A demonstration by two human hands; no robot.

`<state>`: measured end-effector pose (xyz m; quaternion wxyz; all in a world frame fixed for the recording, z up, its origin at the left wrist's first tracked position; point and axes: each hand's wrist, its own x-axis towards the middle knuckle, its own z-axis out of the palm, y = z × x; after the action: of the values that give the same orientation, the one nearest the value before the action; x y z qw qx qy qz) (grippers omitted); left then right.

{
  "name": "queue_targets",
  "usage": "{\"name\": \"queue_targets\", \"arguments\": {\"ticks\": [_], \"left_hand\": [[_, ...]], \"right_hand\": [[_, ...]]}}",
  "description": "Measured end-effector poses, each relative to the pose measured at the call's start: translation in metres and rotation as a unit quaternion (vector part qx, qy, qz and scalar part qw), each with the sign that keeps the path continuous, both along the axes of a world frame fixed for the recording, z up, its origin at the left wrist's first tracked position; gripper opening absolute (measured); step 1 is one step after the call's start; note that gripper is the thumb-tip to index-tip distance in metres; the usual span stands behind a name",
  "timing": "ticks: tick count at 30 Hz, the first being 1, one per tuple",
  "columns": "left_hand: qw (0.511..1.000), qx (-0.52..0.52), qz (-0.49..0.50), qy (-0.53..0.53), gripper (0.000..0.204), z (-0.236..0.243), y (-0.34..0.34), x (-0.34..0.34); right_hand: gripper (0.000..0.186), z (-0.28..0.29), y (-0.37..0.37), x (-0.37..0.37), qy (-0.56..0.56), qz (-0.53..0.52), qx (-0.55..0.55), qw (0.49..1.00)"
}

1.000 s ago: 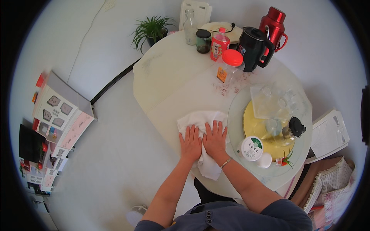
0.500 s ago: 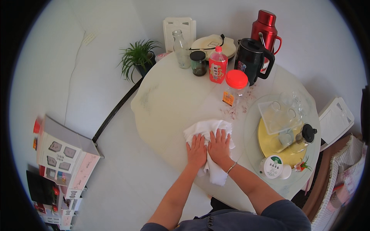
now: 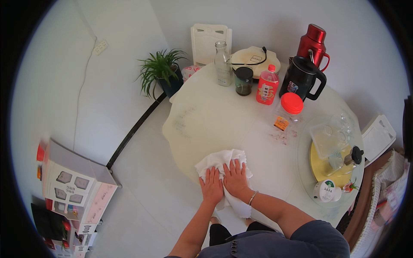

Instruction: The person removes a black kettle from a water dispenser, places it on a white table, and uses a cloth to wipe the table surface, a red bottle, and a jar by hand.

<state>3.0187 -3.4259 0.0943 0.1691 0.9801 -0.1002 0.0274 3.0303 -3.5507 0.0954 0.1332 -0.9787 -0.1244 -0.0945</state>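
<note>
Firstly, table [image 3: 206,116]: pale, wavy-edged, taking up the middle of the view and bearing most of the items below.

Cabinet [image 3: 81,185]: white and pink, standing on the floor well off to the left.

Turntable [image 3: 304,161]: clear glass, round, resting at the right of the table.

Potted plant [image 3: 161,69]: long green leaves, standing beyond the table's far left edge.

Yellow disc [image 3: 318,165]: lying on the turntable, carrying a clear tray [image 3: 322,142] and glassware.

Cloth [image 3: 219,159]: white, creased, lying on the table by its near edge, under both hands (whether its lower end is hanging over the edge cannot be told).

Appliance [image 3: 254,58]: cream, lidded, its black cord lying across the top.

Thermos [image 3: 315,41]: red, standing behind the black kettle [image 3: 297,77].

Bottles, two: clear glass [image 3: 223,64] and red-labelled [image 3: 267,88], both standing upright along the far side.

Hands, a pair: left [image 3: 212,185] and right [image 3: 235,180], lying side by side, palms down, fingers extending flat and slightly spread, pressing on the cloth rather than gripping it.

Jars, two: one red-lidded [image 3: 291,103], one dark-lidded [image 3: 244,81], flanking the red-labelled bottle.

Bracelet [image 3: 253,198]: thin, encircling the right wrist.
</note>
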Motion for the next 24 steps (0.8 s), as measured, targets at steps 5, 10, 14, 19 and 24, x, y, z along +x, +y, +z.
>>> {"name": "queue_targets", "arguments": {"ticks": [5,10,14,19,24], "left_hand": [[0.999,-0.002,-0.046,-0.015,0.045,-0.001,0.05,0.045],[0.994,0.008,-0.107,-0.038,0.046,-0.004,0.078,0.099],[0.993,0.017,-0.119,-0.02,0.047,-0.004,0.083,0.134],[0.992,0.027,-0.12,0.006,0.047,-0.004,0.086,0.182],[0.992,0.018,-0.123,-0.027,0.046,-0.008,0.087,0.249]], "right_hand": [[0.047,0.004,0.046,0.035,-0.014,-0.036,-0.001,0.999],[0.048,0.004,0.071,0.077,-0.004,-0.081,-0.027,0.996],[0.05,0.008,0.083,0.107,0.077,-0.136,-0.045,0.987],[0.049,0.005,0.092,0.151,0.07,-0.167,-0.035,0.983],[0.046,0.004,0.092,0.218,0.017,-0.19,-0.033,0.981]]}}
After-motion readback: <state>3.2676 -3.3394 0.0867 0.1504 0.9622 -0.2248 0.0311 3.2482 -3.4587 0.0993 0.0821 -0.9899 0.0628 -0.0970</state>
